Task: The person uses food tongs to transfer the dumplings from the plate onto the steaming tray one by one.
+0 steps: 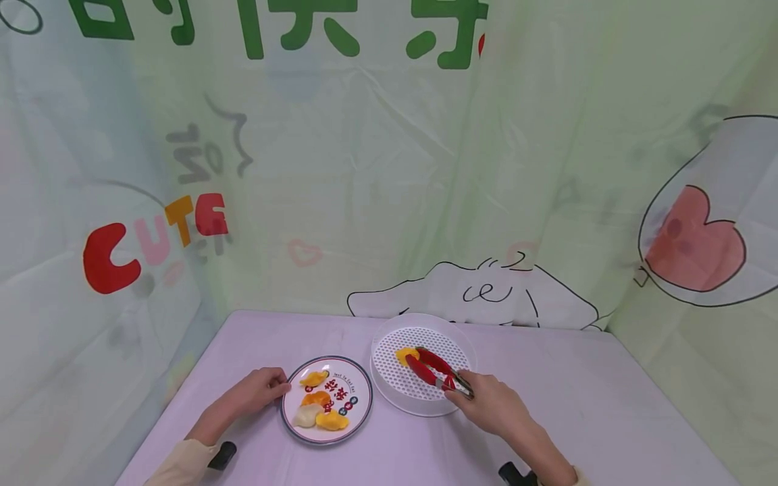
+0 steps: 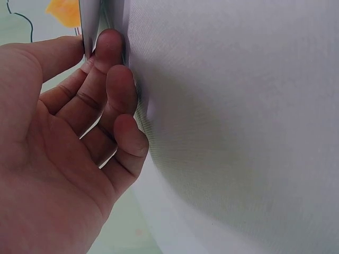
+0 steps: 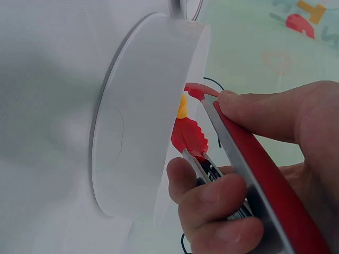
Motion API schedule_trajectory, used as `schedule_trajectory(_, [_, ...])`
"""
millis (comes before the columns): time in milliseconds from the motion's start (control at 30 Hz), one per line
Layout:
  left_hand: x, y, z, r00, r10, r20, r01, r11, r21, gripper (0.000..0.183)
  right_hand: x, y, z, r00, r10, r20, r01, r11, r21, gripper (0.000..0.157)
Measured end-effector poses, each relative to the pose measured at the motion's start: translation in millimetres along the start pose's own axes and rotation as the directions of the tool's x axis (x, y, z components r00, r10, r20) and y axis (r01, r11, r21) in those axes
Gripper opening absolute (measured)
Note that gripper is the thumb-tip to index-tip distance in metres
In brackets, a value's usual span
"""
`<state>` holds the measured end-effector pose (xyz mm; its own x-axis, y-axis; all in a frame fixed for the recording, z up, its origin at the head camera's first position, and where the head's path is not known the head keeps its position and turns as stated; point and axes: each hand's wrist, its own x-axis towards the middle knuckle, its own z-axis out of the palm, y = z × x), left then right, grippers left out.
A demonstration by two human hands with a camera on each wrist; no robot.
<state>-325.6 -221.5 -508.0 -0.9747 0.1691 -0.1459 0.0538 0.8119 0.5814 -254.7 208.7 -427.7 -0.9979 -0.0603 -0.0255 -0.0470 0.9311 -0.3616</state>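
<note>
Here, from where I stand, the left hand [image 1: 261,391] pinches the left rim of the plate [image 1: 363,405], thumb above, fingers beneath. The plate carries four dumplings [image 1: 332,421]: two yellow, one orange, one white. Its right rim sits just beside the white basket [image 1: 401,385], with minimal clearance. Inside the basket's raised wall lies a yellow piece [image 1: 404,355], at the tips of red tongs [image 1: 422,370]; clamping cannot be confirmed. The right hand [image 1: 495,405] grips the tongs over the near right edge; tabletop [image 1: 608,405] extends rightward.
</note>
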Motion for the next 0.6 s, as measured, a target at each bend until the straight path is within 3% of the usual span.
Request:
schedule_trajectory(300, [-1.2,2.4,-0.5,1.0,-0.01,0.006,0.01,1.0,-0.008,0.013,0.7,1.6,0.6,1.0,0.009,0.01,-0.01,1.0,0.003,0.074])
schedule_trajectory(600, [-0.9,1.7,-0.6,1.0,-0.002,0.005,0.002,1.0,-0.016,0.013,-5.8,-15.1,5.4,1.0,0.018,0.002,-0.018,1.0,0.01,0.091])
